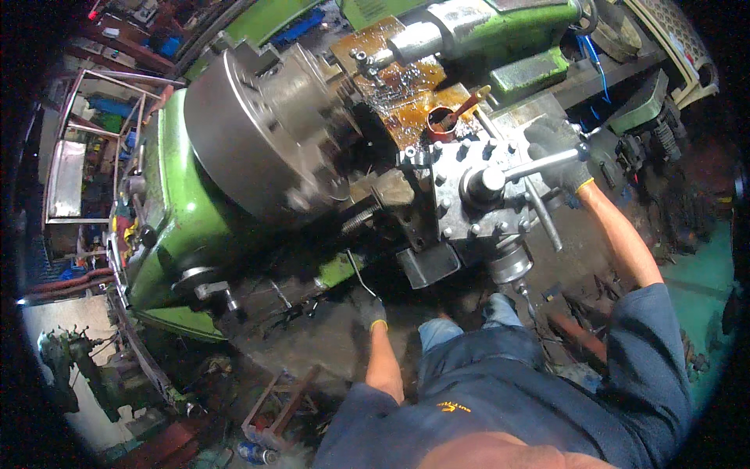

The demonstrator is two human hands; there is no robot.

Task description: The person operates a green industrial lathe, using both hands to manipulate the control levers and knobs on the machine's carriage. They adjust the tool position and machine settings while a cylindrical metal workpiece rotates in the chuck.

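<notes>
A green lathe (176, 203) fills the upper part of the head view, its large round chuck (242, 133) blurred at the jaw side. My left hand (370, 310), in a dark glove with a yellow cuff, is closed around the lower end of a thin bent metal lever (360, 272). My right hand (556, 139), gloved likewise, lies at the right side of the square bolted tool post (457, 176). The post's clamp handle (539, 166) crosses over that hand, hiding part of it. Whether its fingers grip anything cannot be made out.
A red pot with a brush (442, 125) stands behind the tool post on the oily brown bed (406, 102). The green tailstock (508, 31) is at the back right. A metal frame shelf (70, 176) stands left, and a small rusty stand (280, 406) is on the floor.
</notes>
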